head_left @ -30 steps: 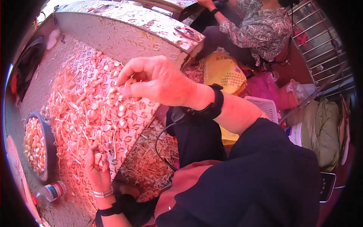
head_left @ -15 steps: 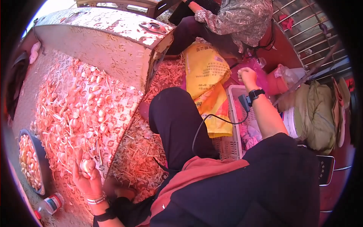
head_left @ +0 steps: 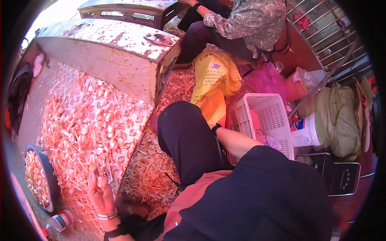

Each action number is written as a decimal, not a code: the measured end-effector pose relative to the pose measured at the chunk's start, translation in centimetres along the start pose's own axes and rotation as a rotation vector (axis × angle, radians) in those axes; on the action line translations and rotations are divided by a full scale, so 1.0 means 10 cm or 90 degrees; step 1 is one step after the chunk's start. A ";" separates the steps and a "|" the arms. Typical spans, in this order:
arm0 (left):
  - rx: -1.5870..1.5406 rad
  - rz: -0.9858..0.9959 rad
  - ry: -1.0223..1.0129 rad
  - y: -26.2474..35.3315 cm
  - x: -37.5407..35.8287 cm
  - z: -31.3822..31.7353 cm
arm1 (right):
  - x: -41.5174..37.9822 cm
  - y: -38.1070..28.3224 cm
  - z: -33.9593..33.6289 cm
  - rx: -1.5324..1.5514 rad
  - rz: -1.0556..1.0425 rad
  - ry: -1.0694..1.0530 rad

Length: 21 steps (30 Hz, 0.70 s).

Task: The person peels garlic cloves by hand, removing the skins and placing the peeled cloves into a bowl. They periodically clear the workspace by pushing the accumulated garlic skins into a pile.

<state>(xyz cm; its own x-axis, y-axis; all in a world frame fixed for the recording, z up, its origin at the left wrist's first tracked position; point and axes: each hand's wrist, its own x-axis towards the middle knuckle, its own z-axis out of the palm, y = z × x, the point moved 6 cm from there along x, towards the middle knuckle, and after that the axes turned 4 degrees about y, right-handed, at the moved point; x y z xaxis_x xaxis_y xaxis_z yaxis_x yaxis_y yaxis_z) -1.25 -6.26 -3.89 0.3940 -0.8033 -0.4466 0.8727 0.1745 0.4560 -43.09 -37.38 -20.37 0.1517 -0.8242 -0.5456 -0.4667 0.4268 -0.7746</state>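
My left hand has its fingers curled round a garlic bulb, above the near edge of the worktop. Garlic cloves and bulbs lie spread there among dry skins and stalks. My right hand is mostly hidden behind my bent knee; only the forearm and black wristband show, beside the lower end of a yellow printed bag. Its fingers cannot be seen.
A dark basin of peeled cloves and a labelled plastic jar stand at left. To the right are a white crate, a white bucket and a green bundle. Another person sits opposite. Garlic waste covers the floor.
My right hand has dropped from a raised fist over the crate to behind my knee. The yellow bag has shifted off the crate's side. My left hand still holds garlic, slightly lower and right.
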 end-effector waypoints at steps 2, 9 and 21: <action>-0.002 -0.001 -0.003 0.00 0.01 0.01 | -0.11 -0.19 -0.04 -0.108 -0.182 0.074; 0.024 -0.002 0.059 -0.02 0.06 -0.16 | -0.64 -0.98 -1.00 -0.477 -0.366 0.461; 0.086 0.009 0.118 -0.14 0.15 -0.18 | 0.40 -0.28 -0.31 -0.281 -0.165 0.091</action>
<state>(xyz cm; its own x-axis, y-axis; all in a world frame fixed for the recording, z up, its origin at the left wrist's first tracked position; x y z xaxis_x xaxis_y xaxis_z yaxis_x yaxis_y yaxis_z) -1.39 -6.71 -6.59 0.4628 -0.6805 -0.5681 0.8255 0.0972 0.5560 -43.90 -43.08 -19.38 0.2053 -0.9374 -0.2813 -0.7562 0.0305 -0.6536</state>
